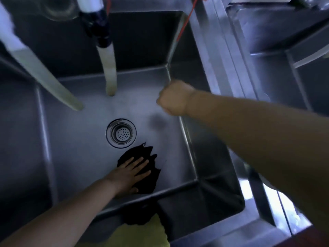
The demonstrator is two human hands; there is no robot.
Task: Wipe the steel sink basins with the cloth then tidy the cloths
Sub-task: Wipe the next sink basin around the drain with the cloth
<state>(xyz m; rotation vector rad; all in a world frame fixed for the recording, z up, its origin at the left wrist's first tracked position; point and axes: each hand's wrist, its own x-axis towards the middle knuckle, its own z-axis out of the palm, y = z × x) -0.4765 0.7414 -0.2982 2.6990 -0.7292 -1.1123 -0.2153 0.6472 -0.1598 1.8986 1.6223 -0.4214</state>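
— Fingers (pixel 140 164) of the left hand (pixel 129 175)?
— Spread flat on the dark cloth (pixel 142 168), on the steel sink basin (pixel 80 139) floor just below the drain (pixel 121 133).
— Right hand (pixel 173 98)?
— Curled shut, seemingly empty, near the basin's right wall.

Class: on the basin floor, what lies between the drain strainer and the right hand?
Nothing: bare steel floor, with only a dark shadow, between the drain strainer and the fisted right hand, seen in the head view.
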